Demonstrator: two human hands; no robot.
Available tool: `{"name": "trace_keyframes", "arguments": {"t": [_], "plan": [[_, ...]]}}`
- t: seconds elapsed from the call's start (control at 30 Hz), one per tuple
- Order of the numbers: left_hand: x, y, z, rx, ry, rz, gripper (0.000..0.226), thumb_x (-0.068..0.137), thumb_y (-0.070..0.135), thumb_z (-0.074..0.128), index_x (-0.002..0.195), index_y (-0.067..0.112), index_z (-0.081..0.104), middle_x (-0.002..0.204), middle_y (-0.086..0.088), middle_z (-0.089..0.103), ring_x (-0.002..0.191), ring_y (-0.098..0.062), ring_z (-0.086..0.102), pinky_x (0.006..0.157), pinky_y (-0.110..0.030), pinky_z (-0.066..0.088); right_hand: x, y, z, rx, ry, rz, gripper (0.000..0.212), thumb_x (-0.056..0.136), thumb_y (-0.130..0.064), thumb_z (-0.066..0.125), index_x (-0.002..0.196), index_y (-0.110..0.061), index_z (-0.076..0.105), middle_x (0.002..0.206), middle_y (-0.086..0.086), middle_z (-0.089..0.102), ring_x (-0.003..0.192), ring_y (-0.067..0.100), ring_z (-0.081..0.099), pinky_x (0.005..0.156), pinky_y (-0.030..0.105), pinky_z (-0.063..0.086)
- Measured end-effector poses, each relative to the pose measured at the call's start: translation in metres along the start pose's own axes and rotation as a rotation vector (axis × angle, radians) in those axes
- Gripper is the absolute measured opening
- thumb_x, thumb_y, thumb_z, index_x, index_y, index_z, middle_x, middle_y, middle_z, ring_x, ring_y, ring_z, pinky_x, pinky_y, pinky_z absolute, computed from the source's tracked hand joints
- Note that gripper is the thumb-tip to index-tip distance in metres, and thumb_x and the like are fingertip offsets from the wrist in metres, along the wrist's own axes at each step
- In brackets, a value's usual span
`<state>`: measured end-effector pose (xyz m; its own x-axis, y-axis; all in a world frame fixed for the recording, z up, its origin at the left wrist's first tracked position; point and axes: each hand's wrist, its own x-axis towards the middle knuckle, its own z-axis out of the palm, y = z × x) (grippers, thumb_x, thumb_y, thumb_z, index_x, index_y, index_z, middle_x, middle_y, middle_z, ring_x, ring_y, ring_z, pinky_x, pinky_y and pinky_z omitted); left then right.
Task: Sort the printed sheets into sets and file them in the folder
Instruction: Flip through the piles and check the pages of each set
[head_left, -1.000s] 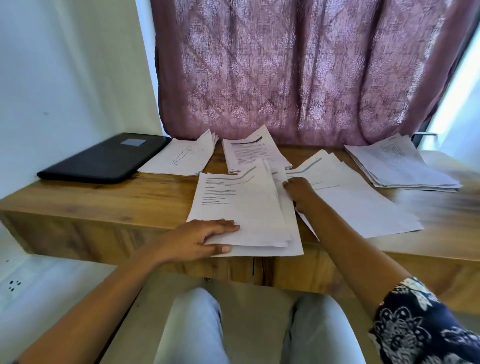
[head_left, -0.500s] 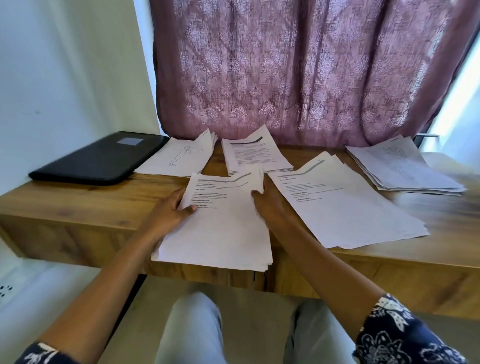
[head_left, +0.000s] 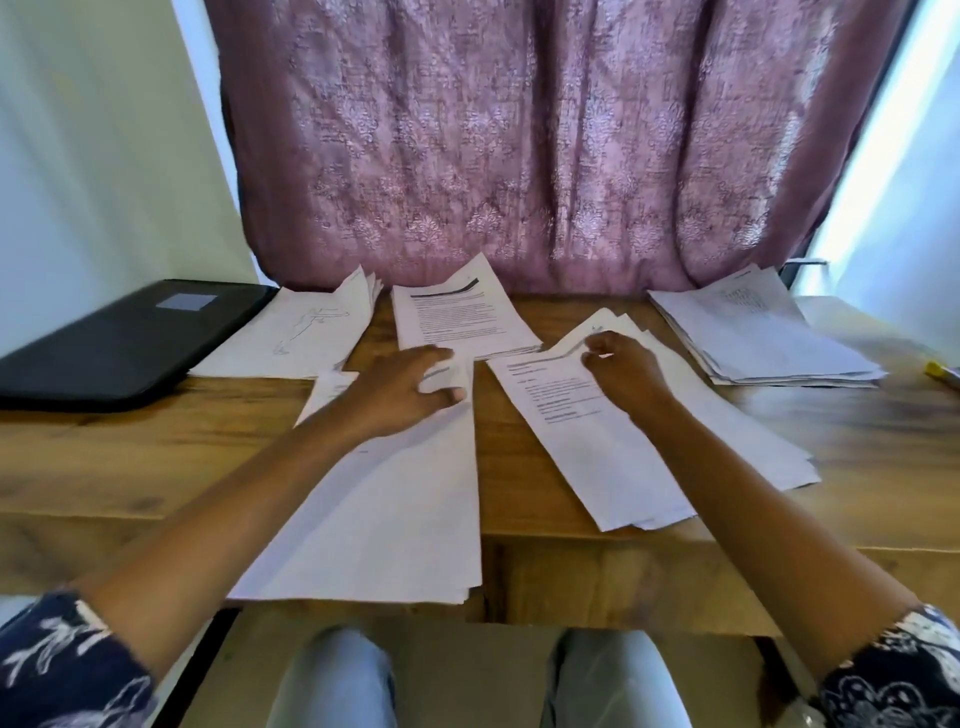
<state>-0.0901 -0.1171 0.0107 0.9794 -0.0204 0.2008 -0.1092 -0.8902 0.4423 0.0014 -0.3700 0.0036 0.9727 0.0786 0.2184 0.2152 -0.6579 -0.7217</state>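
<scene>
Printed sheets (head_left: 395, 545): five piles lie on a wooden desk (head_left: 104, 457); none is in the folder yet.
Folder: a black folder (head_left: 119, 338) lies closed and flat at the far left of the desk, just beside the drawing pile.
Back piles: a drawing pile (head_left: 306, 332) topped by a line figure at back left; a text pile (head_left: 457, 317) at back centre; a thicker far-right pile (head_left: 753, 332) well apart from the hands.
Near-left stack (head_left: 384, 509): its long axis runs towards the person, and its near end overhangs the desk's front edge.
Near-right stack (head_left: 753, 447): loosely fanned, its long axis slanting from far left to near right.
Left hand (head_left: 410, 395): it rests on the far right corner of the near-left stack. Paper shows between thumb and fingers, but blur hides whether the grip is clamped on it or only pressing.
Right hand (head_left: 623, 374): its grip is together, fingertips pinching the far edge of the top sheet (head_left: 561, 415) of the near-right stack.
Key relation: the pinched sheet stretches from the right hand back towards the person, and the near-left stack lies directly to the left across a bare strip of desk. The folder is nearer the left hand.
Step, as judged: sorting is under way; filing has not begun.
Also in view: a mauve patterned curtain (head_left: 519, 156) behind the desk and a small yellow object (head_left: 940, 370) at the right edge.
</scene>
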Motion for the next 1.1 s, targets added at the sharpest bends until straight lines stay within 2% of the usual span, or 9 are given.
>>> {"name": "trace_keyframes", "arguments": {"t": [0.17, 0.47, 0.57, 0.63, 0.73, 0.83, 0.9, 1.0, 1.1], "plan": [[0.064, 0.054, 0.056, 0.14, -0.159, 0.113, 0.066, 0.091, 0.053, 0.056, 0.148, 0.027, 0.034, 0.159, 0.001, 0.024, 0.144, -0.024, 0.026, 0.118, -0.046, 0.021, 0.036, 0.046, -0.037, -0.092, 0.117, 0.055, 0.03, 0.094, -0.021, 0.057, 0.123, -0.013, 0.061, 0.127, 0.004, 0.061, 0.115, 0.023, 0.056, 0.094, 0.029, 0.042], [0.123, 0.071, 0.121, 0.177, -0.196, 0.096, 0.068, 0.094, 0.061, 0.036, 0.152, 0.029, 0.021, 0.162, -0.002, 0.012, 0.148, -0.023, 0.011, 0.12, -0.045, 0.011, 0.086, 0.079, -0.04, -0.104, -0.034, 0.079, 0.034, 0.086, -0.032, 0.069, 0.115, -0.014, 0.063, 0.108, 0.0, 0.064, 0.104, 0.019, 0.058, 0.082, 0.024, 0.037], [0.127, 0.066, 0.131, 0.16, -0.191, 0.103, 0.066, 0.095, 0.061, 0.033, 0.152, 0.029, 0.021, 0.162, 0.001, 0.011, 0.149, -0.02, 0.008, 0.121, -0.045, 0.009, 0.095, 0.087, -0.035, -0.091, -0.093, 0.084, 0.019, 0.084, -0.029, 0.072, 0.091, -0.013, 0.066, 0.092, -0.002, 0.06, 0.092, 0.021, 0.057, 0.077, 0.027, 0.04], [0.129, 0.064, 0.135, 0.16, -0.192, 0.102, 0.067, 0.094, 0.062, 0.03, 0.152, 0.031, 0.021, 0.162, 0.003, 0.011, 0.149, -0.018, 0.007, 0.121, -0.044, 0.006, 0.1, 0.096, -0.034, -0.046, -0.092, 0.081, 0.024, 0.085, -0.026, 0.071, 0.069, -0.014, 0.057, 0.076, -0.003, 0.055, 0.081, 0.02, 0.054, 0.07, 0.026, 0.037], [0.131, 0.062, 0.136, 0.148, -0.2, 0.088, 0.068, 0.092, 0.064, 0.028, 0.152, 0.032, 0.019, 0.162, 0.006, 0.01, 0.149, -0.015, 0.006, 0.12, -0.042, 0.002, 0.102, 0.102, -0.036, 0.082, -0.089, 0.13, 0.017, 0.087, -0.024, 0.068, 0.077, -0.014, 0.059, 0.076, -0.004, 0.053, 0.07, 0.011, 0.049, 0.06, 0.023, 0.037], [0.132, 0.061, 0.136, 0.112, -0.174, 0.065, 0.073, 0.087, 0.067, 0.025, 0.151, 0.033, 0.02, 0.161, 0.006, 0.011, 0.149, -0.015, 0.007, 0.12, -0.044, -0.002, 0.102, 0.103, -0.038, 0.073, -0.107, 0.132, 0.019, 0.091, -0.025, 0.064, 0.075, -0.019, 0.056, 0.073, -0.006, 0.05, 0.066, 0.008, 0.046, 0.055, 0.018, 0.035], [0.131, 0.061, 0.135, 0.092, -0.165, 0.049, 0.076, 0.084, 0.069, 0.024, 0.151, 0.032, 0.023, 0.161, 0.006, 0.014, 0.149, -0.016, 0.009, 0.12, -0.045, -0.006, 0.101, 0.103, -0.038, -0.001, -0.099, 0.118, 0.014, 0.092, -0.029, 0.062, 0.086, -0.017, 0.06, 0.081, -0.003, 0.055, 0.077, 0.015, 0.052, 0.064, 0.021, 0.041], [0.128, 0.065, 0.131, -0.003, -0.155, 0.046, 0.067, 0.089, 0.064, 0.032, 0.148, 0.031, 0.032, 0.158, 0.005, 0.024, 0.147, -0.016, 0.017, 0.119, -0.047, -0.009, 0.095, 0.099, -0.045, -0.142, 0.002, 0.093, 0.028, 0.092, -0.035, 0.06, 0.112, -0.014, 0.064, 0.107, 0.006, 0.063, 0.1, 0.026, 0.057, 0.086, 0.033, 0.045], [0.116, 0.075, 0.108, -0.172, -0.12, -0.017, 0.053, 0.093, 0.054, 0.045, 0.142, 0.034, 0.04, 0.154, 0.003, 0.035, 0.145, -0.023, 0.025, 0.12, -0.049, 0.007, 0.083, 0.091, -0.055, -0.266, 0.085, 0.0, 0.029, 0.094, -0.034, 0.057, 0.114, -0.013, 0.062, 0.111, 0.012, 0.065, 0.102, 0.031, 0.059, 0.086, 0.036, 0.044]]}}
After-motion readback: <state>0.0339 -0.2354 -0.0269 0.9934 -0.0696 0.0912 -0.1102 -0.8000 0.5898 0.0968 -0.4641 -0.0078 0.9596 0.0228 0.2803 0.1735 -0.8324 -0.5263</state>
